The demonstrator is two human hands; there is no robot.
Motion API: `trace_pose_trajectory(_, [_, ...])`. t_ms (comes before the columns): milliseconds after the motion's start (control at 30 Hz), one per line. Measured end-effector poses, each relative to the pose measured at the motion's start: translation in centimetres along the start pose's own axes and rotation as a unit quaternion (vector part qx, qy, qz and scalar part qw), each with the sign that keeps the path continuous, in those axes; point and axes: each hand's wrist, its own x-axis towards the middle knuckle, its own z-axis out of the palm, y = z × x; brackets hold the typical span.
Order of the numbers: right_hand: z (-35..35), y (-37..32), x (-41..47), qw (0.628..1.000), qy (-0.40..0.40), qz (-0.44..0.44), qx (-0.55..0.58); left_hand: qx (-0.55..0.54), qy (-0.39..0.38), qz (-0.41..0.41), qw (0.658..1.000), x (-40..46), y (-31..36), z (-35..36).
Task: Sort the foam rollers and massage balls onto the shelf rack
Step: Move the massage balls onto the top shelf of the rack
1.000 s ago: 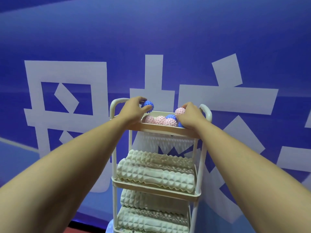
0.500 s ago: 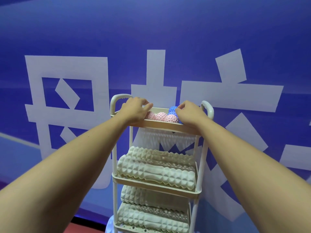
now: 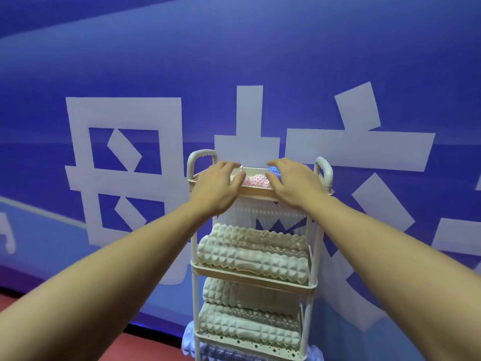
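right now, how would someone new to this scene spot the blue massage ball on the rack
Find the white shelf rack standing against the blue wall with big white characters, and look into its top tray, where both hands reach. The blue massage ball sits at the tray's right end, just under the right hand's fingers. It is the only blue spiky ball showing; the pink balls lie to its left.
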Motion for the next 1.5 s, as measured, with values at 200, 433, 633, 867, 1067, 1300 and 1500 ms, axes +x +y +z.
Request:
trace_pose_trajectory(200, [0.5, -4.0, -6.5, 0.986, 0.135, -0.069, 0.066, -0.037, 0.011, 0.054, 0.998, -7.2, 0.8, -1.3])
trace_pose_trajectory(433, [5.4, -3.9, -21.0, 0.972, -0.213, 0.08, 0.053, -0.053, -0.293, -0.046, 0.953, -21.6, 0.1, 3.5])
trace_pose_trajectory(633, [12.3, -2.2, -31.6, 0.865, -0.452, 0.2, 0.085, -0.016, -0.557, -0.115, 0.822, -31.2, -1.0, 10.8])
trace_pose_trajectory(867, [22.3, -1.9, -42.0, 0.819, -0.523, 0.215, 0.098, -0.009, -0.634, -0.158, 0.757, -40.7, -3.6, 20.5])
trace_pose_trajectory(1067, [32.1, -0.9, -50.3, 0.751, -0.603, 0.236, 0.129, -0.028, -0.678, -0.199, 0.707, -48.6, -6.4, 29.0])
trace_pose_trajectory(1300, [43.2, 0.2, -58.3, 0.692, -0.656, 0.255, 0.163, -0.089, -0.694, -0.253, 0.668, -56.1, -9.4, 36.7])
trace_pose_trajectory(1500, [49.6, 0.2, -62.1, 0.681, -0.635, 0.306, 0.198, -0.112, -0.684, -0.258, 0.674, -61.6, -12.3, 42.3])
